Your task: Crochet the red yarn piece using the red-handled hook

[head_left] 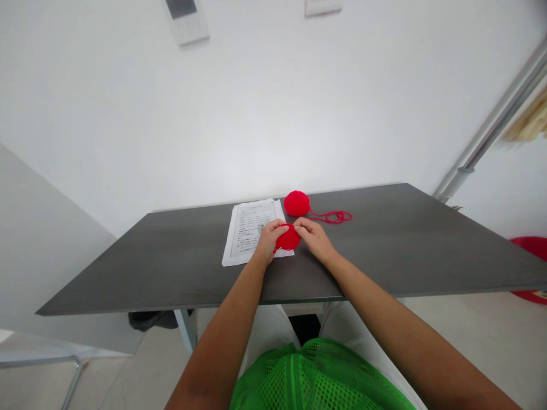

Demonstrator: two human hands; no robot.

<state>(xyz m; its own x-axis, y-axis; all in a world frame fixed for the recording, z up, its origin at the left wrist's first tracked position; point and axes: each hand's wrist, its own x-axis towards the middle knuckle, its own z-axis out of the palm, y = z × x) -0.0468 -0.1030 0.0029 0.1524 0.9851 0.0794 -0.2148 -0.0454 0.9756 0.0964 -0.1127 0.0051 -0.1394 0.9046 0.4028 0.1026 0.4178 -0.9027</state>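
Between my two hands is a small round red crocheted piece (288, 238), held above the table near the edge of a printed sheet. My left hand (270, 236) pinches its left side, thumb on top. On its upper right edge, the fingers of my right hand (311, 233) are closed in a pinch. Whether a hook is hidden in the fingers I cannot make out. Just behind the hands sits a red ball of yarn (296, 203). A loose strand of yarn (337, 216) runs from the ball and lies in loops to its right.
Printed paper sheets (248, 228) lie under and left of my hands on the dark grey table (171, 256). A white wall (273, 114) rises behind the table. At the far right are a metal pole (504, 117) and a red round object (532, 246).
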